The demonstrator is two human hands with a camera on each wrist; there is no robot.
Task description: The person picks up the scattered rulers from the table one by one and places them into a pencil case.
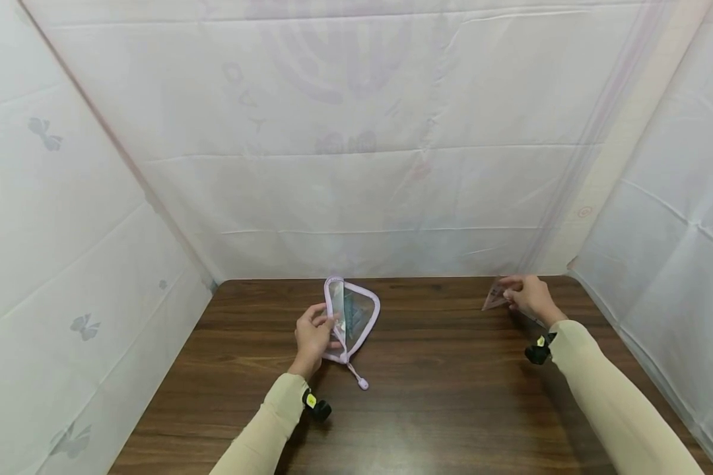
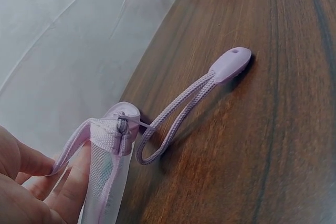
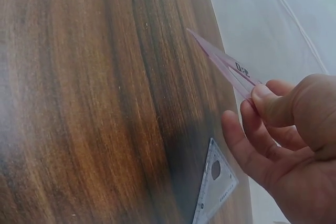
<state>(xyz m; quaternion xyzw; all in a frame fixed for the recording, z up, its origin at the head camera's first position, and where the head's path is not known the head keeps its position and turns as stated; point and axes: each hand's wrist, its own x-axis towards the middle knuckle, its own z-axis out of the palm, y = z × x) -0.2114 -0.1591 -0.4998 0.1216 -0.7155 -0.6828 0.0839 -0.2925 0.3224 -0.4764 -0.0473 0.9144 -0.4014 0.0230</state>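
Note:
A lilac-edged mesh zipper pouch (image 1: 365,295) is held by my left hand (image 1: 313,335) at its left edge, the thumb and fingers pinching the fabric. Inside the see-through mesh, bluish flat items (image 1: 348,310) show, too blurred to name. From the pouch's near corner a cord zipper pull (image 2: 229,66) lies out over the table. At the right, my right hand (image 1: 529,298) pinches a pink transparent set square (image 3: 223,62) between thumb and fingers, raised off the wood. Below that hand, a clear set square (image 3: 217,184) with a hole lies on the table.
The dark wood-grain table (image 1: 428,396) meets a pale sheet wall (image 1: 356,198) along its far edge. Similar sheets (image 1: 83,297) enclose the left and right sides. A black wrist camera (image 1: 317,406) is strapped on each wrist.

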